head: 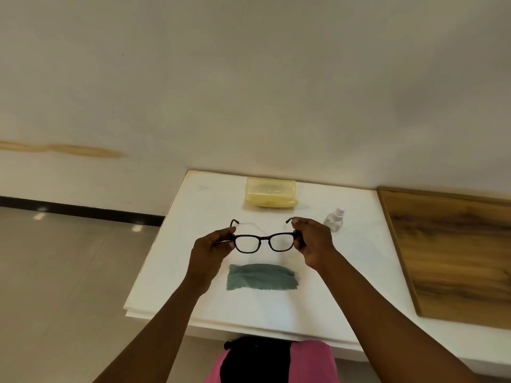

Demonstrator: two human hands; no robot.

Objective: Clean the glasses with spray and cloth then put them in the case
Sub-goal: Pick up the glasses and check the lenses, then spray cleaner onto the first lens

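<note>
Glasses (264,241), temples unfolded, pinched at either hinge by my left hand (210,251) and right hand (313,243) above the table (177,272); cloth (262,277), spray bottle (334,220) and closed case (270,192) lay untouched, so cleaning seemingly remained undone.

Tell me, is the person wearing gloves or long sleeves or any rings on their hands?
No gloves. The left hand and right hand are bare, and both forearms are bare as far as the picture shows, so no sleeves show. I can see no rings, watch or bracelets. The fingernails look short and pale.
</note>
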